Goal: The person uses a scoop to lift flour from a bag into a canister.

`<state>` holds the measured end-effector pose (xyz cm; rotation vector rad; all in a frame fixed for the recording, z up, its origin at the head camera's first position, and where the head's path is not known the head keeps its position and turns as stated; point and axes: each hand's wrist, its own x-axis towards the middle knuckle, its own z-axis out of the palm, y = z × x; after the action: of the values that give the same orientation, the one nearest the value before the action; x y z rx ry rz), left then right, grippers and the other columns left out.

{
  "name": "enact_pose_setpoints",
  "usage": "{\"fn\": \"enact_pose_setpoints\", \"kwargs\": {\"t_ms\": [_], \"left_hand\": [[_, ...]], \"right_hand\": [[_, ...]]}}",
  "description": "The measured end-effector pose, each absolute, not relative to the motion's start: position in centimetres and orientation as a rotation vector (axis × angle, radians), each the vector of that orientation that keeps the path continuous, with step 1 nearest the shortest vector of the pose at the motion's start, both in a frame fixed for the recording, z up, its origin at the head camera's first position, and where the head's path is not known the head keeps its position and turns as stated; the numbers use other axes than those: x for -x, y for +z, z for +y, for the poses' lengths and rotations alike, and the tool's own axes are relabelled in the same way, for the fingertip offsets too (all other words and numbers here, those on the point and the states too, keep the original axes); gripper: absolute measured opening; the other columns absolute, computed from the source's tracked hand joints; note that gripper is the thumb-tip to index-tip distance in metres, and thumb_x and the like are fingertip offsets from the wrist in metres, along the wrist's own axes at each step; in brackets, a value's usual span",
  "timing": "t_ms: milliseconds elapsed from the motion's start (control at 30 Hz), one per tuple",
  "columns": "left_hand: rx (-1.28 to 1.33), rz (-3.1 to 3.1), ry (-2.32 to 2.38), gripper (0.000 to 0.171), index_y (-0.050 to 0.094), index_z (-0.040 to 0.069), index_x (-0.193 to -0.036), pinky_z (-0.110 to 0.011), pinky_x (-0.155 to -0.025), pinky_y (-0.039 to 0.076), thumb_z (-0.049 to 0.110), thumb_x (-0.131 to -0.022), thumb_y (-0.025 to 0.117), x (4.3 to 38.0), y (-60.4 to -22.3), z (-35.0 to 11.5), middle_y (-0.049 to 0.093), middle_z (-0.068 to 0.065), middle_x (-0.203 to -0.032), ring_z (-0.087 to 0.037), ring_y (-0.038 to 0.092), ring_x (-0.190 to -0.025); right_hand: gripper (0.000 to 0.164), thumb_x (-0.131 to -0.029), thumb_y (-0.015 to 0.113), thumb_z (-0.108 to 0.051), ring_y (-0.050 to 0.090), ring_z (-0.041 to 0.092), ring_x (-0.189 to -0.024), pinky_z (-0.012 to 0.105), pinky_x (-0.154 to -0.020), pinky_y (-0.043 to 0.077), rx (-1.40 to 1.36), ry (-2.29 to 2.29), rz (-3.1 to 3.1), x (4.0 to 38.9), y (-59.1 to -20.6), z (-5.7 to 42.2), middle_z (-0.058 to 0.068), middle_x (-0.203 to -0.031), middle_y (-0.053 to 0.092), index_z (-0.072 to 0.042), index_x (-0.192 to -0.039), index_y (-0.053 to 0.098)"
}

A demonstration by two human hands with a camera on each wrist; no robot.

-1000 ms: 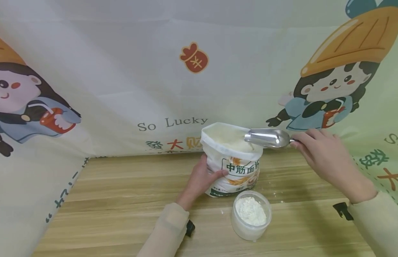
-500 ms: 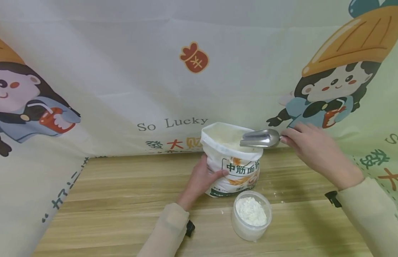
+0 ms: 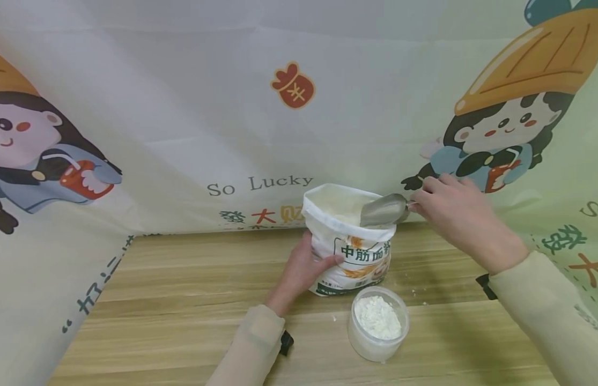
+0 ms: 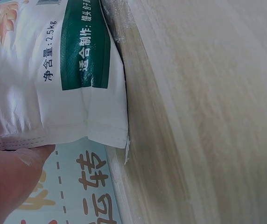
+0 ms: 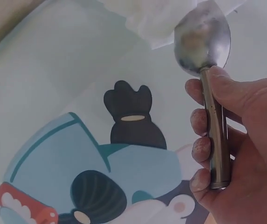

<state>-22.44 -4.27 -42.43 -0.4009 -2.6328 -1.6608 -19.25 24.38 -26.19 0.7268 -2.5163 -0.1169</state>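
Note:
A white flour bag [image 3: 349,257] with its top folded open stands on the table, pale flour inside. My left hand [image 3: 301,273] grips the bag's left side, thumb across the front and other fingers mostly hidden behind it. In the left wrist view the bag's lower edge [image 4: 84,116] shows beside that hand. My right hand [image 3: 460,214] holds a metal scoop [image 3: 383,210] whose front end is inside the bag's mouth, at its right side. The right wrist view shows fingers and thumb wrapped round the scoop's handle [image 5: 215,135]. Before the bag sits a clear round tub [image 3: 373,348] heaped with flour.
The wood-grain table [image 3: 183,311] carries a few white specks right of the bag. A printed cloth [image 3: 207,107] with cartoon figures and lettering rises close behind the bag and along both sides.
My right hand has moved left and slightly up, and the scoop has gone further into the bag, turning and tilting downward. My left hand, the bag and the tub stay in place.

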Motion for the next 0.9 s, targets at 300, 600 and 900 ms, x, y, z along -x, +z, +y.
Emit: {"fn": "enact_pose_setpoints", "kwargs": {"t_ms": [300, 600, 900], "left_hand": [[0.394, -2.639, -1.650, 0.081, 0.044, 0.008, -0.147, -0.047, -0.106, 0.049, 0.029, -0.084, 0.088, 22.4, -42.3, -4.2, 0.065, -0.013, -0.130, -0.029, 0.062, -0.118], [0.385, -2.654, -1.637, 0.080, 0.044, 0.007, -0.147, -0.047, -0.105, 0.050, 0.029, -0.084, 0.088, 22.4, -42.2, -4.2, 0.065, -0.013, -0.128, -0.029, 0.063, -0.116], [0.376, -2.658, -1.646, 0.080, 0.044, 0.009, -0.147, -0.047, -0.106, 0.050, 0.030, -0.084, 0.088, 22.4, -42.2, -4.2, 0.065, -0.012, -0.129, -0.029, 0.063, -0.117]], "right_hand": [[0.011, -0.090, 0.081, -0.018, 0.057, 0.032, -0.081, 0.044, -0.063, 0.044, -0.772, -0.180, -2.576, 19.4, -26.4, 23.6, 0.006, -0.081, 0.058, -0.010, -0.095, 0.075], [0.010, -0.092, 0.080, -0.022, 0.057, 0.030, -0.080, 0.043, -0.062, 0.047, -0.801, -0.169, -2.637, 19.9, -26.5, 22.9, 0.004, -0.081, 0.061, -0.013, -0.095, 0.078], [0.010, -0.094, 0.078, -0.024, 0.052, 0.025, -0.076, 0.041, -0.062, 0.045, -0.810, -0.165, -2.716, 20.3, -26.9, 21.9, 0.002, -0.080, 0.057, -0.014, -0.094, 0.076]]}}
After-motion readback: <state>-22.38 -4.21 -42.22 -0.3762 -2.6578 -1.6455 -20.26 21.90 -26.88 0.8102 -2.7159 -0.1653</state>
